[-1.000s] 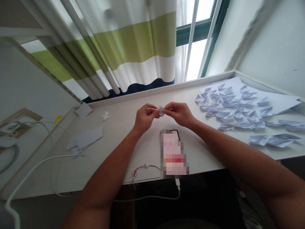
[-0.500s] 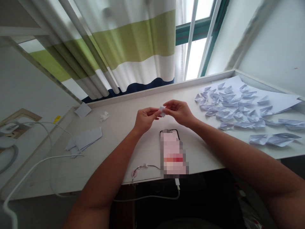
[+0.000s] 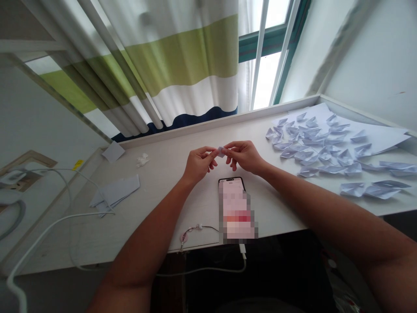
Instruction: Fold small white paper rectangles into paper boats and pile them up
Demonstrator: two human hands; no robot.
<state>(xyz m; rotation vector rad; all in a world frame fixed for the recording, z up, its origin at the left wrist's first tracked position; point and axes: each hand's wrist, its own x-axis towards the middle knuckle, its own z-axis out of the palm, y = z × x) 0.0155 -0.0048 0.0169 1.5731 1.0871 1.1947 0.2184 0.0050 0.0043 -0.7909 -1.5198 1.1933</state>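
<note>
Between my two hands is a small folded piece of white paper (image 3: pixel 221 152), held above the middle of the desk. My left hand (image 3: pixel 200 163) pinches its left side between thumb and fingertips. On the other side my right hand (image 3: pixel 243 155) grips it the same way, its lower fingers curled beneath. Fingers cover most of the paper, so its folds are hard to make out. Just below the hands a phone (image 3: pixel 232 208) lies on the desk, its screen lit and partly blurred out. Many folded paper pieces (image 3: pixel 319 141) are spread to the right.
Flat white sheets (image 3: pixel 384 130) lie under the folded pieces. At left are a stack of paper slips (image 3: pixel 119 191), a crumpled tissue (image 3: pixel 142 160) and a square of paper (image 3: pixel 114 151). White cables (image 3: pixel 58 217) cross the left side; a beaded strap (image 3: pixel 192 228) trails from the phone.
The right hand has dropped slightly and its fingers now hang below the paper. The paper has turned a little and shows less between the fingertips.
</note>
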